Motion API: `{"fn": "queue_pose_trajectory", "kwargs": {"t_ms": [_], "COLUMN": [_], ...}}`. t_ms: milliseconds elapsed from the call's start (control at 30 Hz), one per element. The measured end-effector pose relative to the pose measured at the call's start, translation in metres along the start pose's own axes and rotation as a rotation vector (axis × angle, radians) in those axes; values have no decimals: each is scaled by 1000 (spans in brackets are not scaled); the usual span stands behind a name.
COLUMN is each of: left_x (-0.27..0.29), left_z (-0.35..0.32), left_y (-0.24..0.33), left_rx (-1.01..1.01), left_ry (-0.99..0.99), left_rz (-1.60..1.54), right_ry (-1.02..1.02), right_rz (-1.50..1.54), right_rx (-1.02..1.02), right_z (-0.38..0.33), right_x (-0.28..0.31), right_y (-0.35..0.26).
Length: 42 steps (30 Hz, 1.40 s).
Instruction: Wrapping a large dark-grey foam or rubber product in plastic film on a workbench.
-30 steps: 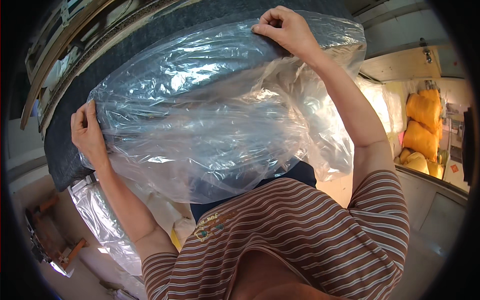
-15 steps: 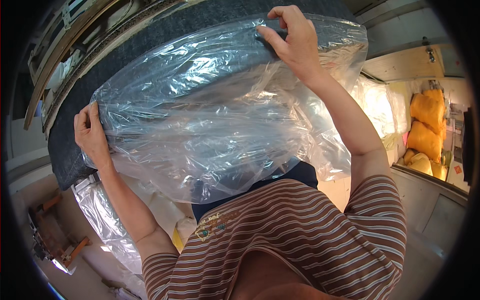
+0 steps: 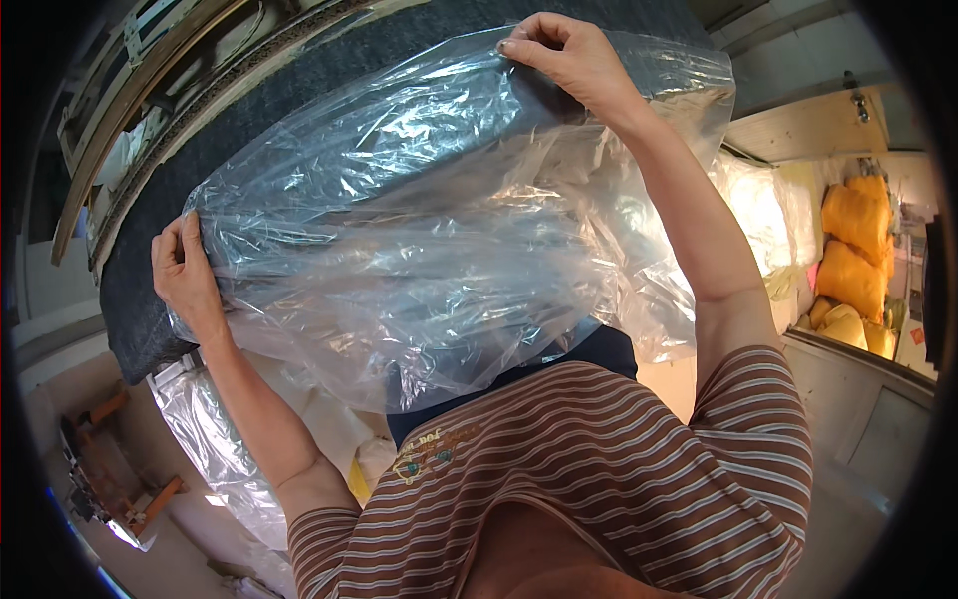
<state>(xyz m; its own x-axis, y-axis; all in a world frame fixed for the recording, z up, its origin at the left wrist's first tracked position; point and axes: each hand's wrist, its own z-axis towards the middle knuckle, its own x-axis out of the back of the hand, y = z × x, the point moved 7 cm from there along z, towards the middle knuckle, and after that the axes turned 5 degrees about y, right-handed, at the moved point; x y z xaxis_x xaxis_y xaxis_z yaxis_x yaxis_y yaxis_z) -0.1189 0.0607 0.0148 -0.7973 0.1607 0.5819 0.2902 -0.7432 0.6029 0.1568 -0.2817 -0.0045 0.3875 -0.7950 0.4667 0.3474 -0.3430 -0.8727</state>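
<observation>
Near the top centre of the frame, the right hand (image 3: 579, 68) is bringing its thumb and forefinger together on the upper edge of the clear plastic sheet (image 3: 399, 265). Half a second ago those two fingers were standing apart over the same stretch of edge, and half a second before that they were together, so the hand is apparently loosening and retaking its hold in nearly the same place. How much film is lying between the fingertips is hard to tell, since the plastic is so thin and glossy.

At the left of the frame, the left hand (image 3: 188, 275) is keeping its thumb and forefinger clamped on the sheet's left end, much as in both earlier pictures; its other fingers are curling in behind.

For the work in hand, this seems to mean that the sheet is being held at two places again, rather than hanging on the left hand's pinch alone. The film is stretching across the middle of the frame, wrinkling and catching the light between the hands. Its far part is lying over a dark cover (image 3: 135, 309), while its near part is drooping toward the striped shirt (image 3: 599, 449) and the dark trousers (image 3: 599, 357).

The surroundings are showing no clear change beyond a slight shift of the view: orange bags (image 3: 853, 270) are resting at the right, and a shiny plastic bundle (image 3: 215, 439) is hanging at the lower left.
</observation>
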Motion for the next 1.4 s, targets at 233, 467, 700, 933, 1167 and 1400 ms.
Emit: {"fn": "queue_pose_trajectory", "kwargs": {"t_ms": [233,467,700,933,1167,1400], "left_x": [1,9,58,92,56,-90], "left_z": [0,1,-7,-32,5,56], "left_y": [1,-4,4,30,105,-9], "left_rx": [10,19,1,53,-30,253], "left_ry": [8,22,-11,-49,416,227], "left_rz": [13,-47,-181,-319,-455,-334], "right_ry": [-2,165,287,234,676,751], "right_rz": [153,-141,-396,-376,223,-160], "right_rx": [-11,114,309,298,300,197], "right_z": [-1,1,-5,12,70,103], "right_x": [-2,5,1,2,63,50], "right_y": [-14,1,-18,-26,-60,54]}}
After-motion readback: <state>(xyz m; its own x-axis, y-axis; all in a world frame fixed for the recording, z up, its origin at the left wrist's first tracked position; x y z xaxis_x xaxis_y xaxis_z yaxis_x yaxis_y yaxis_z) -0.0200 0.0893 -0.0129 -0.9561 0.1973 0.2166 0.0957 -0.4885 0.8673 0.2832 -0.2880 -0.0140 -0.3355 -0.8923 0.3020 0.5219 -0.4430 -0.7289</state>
